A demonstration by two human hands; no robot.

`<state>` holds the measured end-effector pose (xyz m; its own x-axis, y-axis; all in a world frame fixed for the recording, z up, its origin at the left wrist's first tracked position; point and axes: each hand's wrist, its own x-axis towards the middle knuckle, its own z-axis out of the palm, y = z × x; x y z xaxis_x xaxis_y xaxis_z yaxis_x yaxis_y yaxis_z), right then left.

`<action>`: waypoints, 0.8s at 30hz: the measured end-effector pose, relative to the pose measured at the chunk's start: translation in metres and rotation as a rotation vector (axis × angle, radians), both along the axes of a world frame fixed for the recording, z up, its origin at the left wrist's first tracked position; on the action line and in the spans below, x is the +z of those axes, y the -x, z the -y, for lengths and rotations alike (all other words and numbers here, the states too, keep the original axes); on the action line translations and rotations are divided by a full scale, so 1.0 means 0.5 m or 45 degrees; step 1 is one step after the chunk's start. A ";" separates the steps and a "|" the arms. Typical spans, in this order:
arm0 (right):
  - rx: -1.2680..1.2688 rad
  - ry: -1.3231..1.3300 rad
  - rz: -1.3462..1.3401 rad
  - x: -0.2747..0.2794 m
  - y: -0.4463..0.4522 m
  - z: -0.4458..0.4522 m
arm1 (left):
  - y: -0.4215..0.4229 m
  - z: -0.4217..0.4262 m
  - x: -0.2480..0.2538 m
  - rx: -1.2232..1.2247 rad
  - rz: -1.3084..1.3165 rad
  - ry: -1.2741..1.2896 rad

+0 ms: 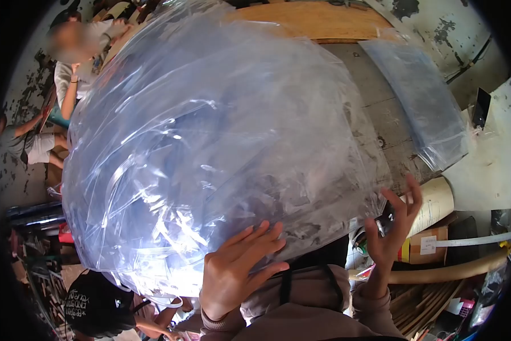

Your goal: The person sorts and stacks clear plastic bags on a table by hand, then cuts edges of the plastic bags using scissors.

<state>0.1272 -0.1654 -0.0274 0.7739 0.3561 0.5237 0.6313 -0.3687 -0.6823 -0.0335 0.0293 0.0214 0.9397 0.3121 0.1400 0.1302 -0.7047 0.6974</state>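
Note:
A large pile of clear plastic sheeting point(221, 136) spreads over the table in front of me, shiny and wrinkled at its left side. On its near edge rests my left hand point(241, 267), fingers stretched out flat and thumb apart. My right hand point(395, 224) is raised beside the near right corner of the sheeting, its fingers spread and curved. Whether a fingertip touches that corner I cannot tell; nothing shows in its grip. Farther right on the table lies a folded stack of clear plastic point(420, 96).
A wooden board point(318, 20) lies at the far end of the table. A dark phone point(481, 108) is at the right, above a cardboard box point(429, 244) and a long tan tube point(437, 273). People are at the left; one in a black cap point(96, 304) is close by.

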 end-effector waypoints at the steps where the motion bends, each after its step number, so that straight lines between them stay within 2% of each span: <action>1: -0.114 0.165 0.301 0.010 0.000 -0.007 | -0.001 0.000 0.002 0.015 -0.012 -0.005; 3: -0.068 0.217 0.380 0.022 0.004 -0.005 | -0.002 0.000 0.005 0.001 -0.017 -0.011; 5: 0.452 0.517 0.301 0.036 0.005 -0.006 | -0.003 -0.002 0.004 -0.004 -0.015 -0.029; 10: 0.846 0.403 0.170 0.043 0.007 -0.029 | -0.015 0.000 -0.001 -0.011 0.059 -0.172; 13: 0.834 0.343 0.042 0.048 0.037 -0.030 | -0.017 0.000 0.002 0.032 0.023 -0.199; 15: 0.766 0.291 0.097 0.034 0.046 -0.025 | -0.022 0.000 0.010 -0.006 -0.014 -0.263; 17: 0.695 0.420 -0.348 0.045 0.053 -0.015 | -0.028 0.009 0.023 0.025 0.005 -0.322; 19: 0.643 0.475 -0.422 0.068 0.046 -0.028 | -0.037 0.018 0.028 0.057 0.027 -0.388; 21: 0.604 0.523 -0.504 0.081 0.036 -0.037 | -0.041 0.028 0.030 0.242 0.362 -0.746; 24: 0.667 0.481 -0.645 0.082 0.028 -0.039 | -0.024 0.028 0.043 0.364 0.331 -0.866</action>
